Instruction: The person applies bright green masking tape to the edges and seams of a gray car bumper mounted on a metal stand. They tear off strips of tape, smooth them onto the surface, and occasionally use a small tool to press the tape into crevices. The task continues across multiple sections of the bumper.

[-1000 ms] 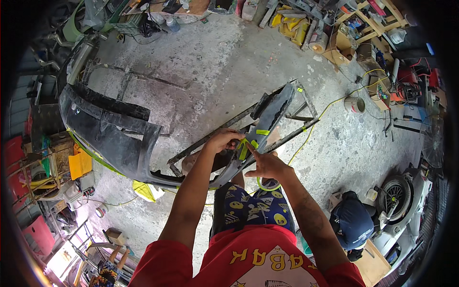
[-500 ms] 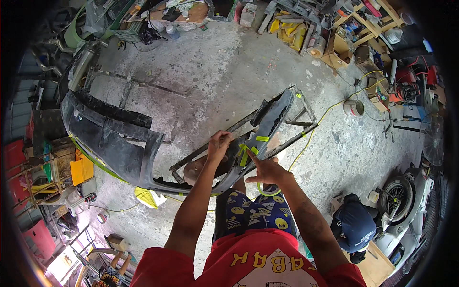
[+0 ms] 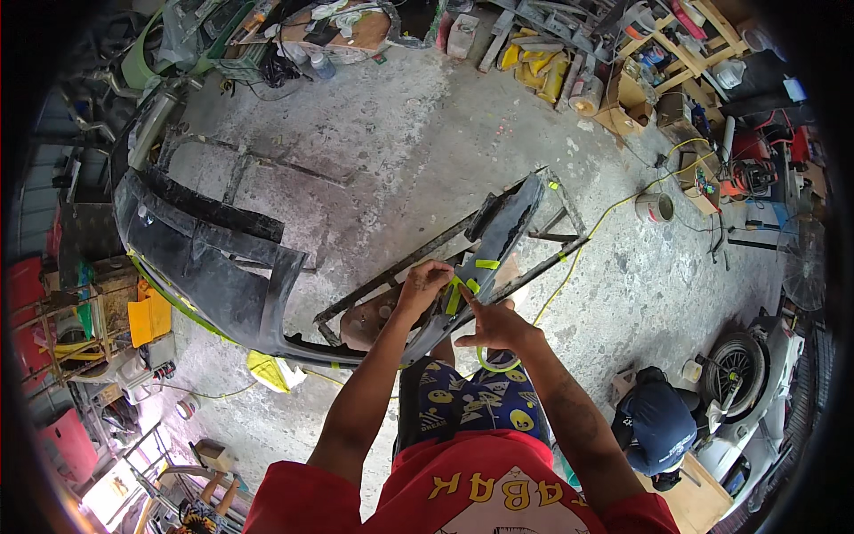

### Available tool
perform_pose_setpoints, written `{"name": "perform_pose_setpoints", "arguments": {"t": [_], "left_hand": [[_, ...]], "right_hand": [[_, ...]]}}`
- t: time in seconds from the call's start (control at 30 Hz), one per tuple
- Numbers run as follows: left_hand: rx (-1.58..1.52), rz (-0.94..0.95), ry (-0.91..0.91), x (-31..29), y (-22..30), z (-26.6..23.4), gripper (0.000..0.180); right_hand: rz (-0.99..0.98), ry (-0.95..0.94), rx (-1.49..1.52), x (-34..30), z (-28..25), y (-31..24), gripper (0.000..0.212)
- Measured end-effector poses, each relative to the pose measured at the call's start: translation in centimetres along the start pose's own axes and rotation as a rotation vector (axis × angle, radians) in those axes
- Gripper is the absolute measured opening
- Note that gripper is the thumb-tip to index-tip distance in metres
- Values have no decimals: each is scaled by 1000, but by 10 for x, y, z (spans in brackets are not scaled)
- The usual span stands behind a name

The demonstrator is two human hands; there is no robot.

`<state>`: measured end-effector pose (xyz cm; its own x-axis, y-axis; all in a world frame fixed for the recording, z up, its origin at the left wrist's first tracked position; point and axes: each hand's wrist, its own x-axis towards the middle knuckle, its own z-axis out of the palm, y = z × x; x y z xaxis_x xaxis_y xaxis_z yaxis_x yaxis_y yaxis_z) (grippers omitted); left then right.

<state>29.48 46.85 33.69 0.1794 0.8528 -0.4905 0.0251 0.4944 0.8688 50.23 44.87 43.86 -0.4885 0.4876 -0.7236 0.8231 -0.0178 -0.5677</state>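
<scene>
The bright yellow-green tape strips [image 3: 454, 303] lie on the narrow arm of the dark bumper [image 3: 511, 227], above a metal frame [image 3: 543, 264]; they look light, limp and sticky, best taken by a loose end, while the bumper looks stiff but slightly springy, better held by its edges. The left hand [image 3: 428, 283] bunches its fingertips beside them, any pinch too small to tell, and the right hand [image 3: 500, 322] is spread, index finger at the strips, near the tape roll [image 3: 482, 360]. Half a second ago the left hand was farther from the tape.
</scene>
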Motion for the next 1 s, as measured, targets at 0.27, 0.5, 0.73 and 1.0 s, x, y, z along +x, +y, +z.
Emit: {"name": "perform_pose_setpoints", "arguments": {"t": [0.27, 0.5, 0.73, 1.0], "left_hand": [[-85, -293, -151, 22, 9, -18, 24], [-84, -376, -177, 28, 16, -17, 26], [-31, -351, -153, 24, 13, -22, 28], [-4, -397, -161, 2, 23, -27, 31]], "right_hand": [[-4, -11, 3, 1, 1, 4, 123], [-31, -3, 12, -18, -6, 3, 114], [30, 86, 286, -94, 5, 26, 87], [497, 253, 393, -215, 98, 156, 72]]}}
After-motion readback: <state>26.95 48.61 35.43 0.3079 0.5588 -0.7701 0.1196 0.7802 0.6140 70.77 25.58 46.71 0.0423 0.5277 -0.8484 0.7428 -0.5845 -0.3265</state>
